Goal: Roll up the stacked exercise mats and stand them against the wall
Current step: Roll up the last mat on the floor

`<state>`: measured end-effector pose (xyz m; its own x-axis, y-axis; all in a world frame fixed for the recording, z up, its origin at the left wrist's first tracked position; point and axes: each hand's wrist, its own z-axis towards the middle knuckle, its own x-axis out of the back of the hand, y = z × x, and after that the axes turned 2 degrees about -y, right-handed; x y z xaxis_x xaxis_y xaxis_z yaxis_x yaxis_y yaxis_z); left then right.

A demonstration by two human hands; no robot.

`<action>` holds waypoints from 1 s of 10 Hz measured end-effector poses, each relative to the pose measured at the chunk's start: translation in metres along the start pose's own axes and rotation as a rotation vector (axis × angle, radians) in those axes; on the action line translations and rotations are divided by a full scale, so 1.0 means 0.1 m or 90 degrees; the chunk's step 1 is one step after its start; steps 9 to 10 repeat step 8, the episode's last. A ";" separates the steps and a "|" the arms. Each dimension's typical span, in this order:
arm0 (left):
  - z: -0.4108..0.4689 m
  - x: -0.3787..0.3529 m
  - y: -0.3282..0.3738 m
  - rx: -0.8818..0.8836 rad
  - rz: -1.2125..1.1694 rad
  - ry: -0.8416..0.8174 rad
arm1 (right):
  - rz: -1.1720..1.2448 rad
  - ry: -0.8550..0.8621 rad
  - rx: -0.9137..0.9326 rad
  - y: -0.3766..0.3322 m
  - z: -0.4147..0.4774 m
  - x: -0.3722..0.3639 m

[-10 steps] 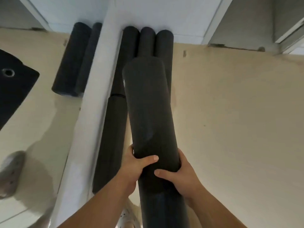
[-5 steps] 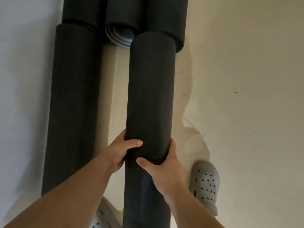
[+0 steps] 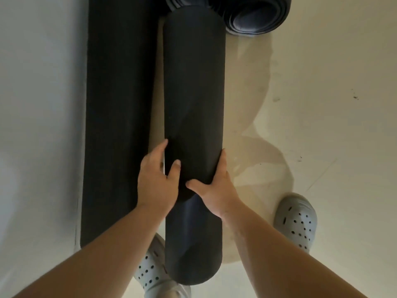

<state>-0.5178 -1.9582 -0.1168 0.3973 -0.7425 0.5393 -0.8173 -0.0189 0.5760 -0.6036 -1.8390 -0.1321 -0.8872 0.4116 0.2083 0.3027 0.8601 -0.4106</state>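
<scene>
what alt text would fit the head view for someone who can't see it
Looking down, the left hand and right hand grip a black rolled mat held upright over a beige floor. A second rolled mat stands beside it against a white wall, with grey clogs below.

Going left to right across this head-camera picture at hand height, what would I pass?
In order: white wall, standing rolled mat, left hand, held rolled mat, right hand, floor, grey clog.
</scene>
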 end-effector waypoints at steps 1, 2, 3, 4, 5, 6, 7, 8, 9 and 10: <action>0.00 -0.02 0.01 0.097 -0.027 -0.055 | -0.098 -0.051 0.042 -0.01 -0.04 -0.09; 0.16 0.01 -0.01 0.124 -0.029 -0.052 | -0.049 -0.045 0.047 0.04 -0.01 -0.18; 0.20 0.06 -0.05 0.125 -0.070 -0.068 | 0.035 -0.036 0.052 0.07 0.04 -0.20; 0.35 0.20 0.00 0.103 -0.051 -0.090 | 0.042 0.008 0.081 -0.04 0.08 -0.31; 0.57 0.37 0.15 0.024 0.159 -0.053 | 0.018 0.052 0.059 -0.32 0.16 -0.48; 0.48 0.45 0.34 -0.149 0.436 0.035 | -0.005 0.040 0.030 -0.50 0.18 -0.53; 0.41 0.47 0.44 -0.159 0.494 0.033 | -0.059 -0.015 0.042 -0.48 0.14 -0.36; 0.28 0.50 0.65 -0.067 0.590 -0.006 | -0.131 -0.053 0.043 -0.60 -0.03 0.01; 0.28 0.50 0.65 -0.067 0.590 -0.006 | -0.131 -0.053 0.043 -0.60 -0.03 0.01; 0.28 0.50 0.65 -0.067 0.590 -0.006 | -0.131 -0.053 0.043 -0.60 -0.03 0.01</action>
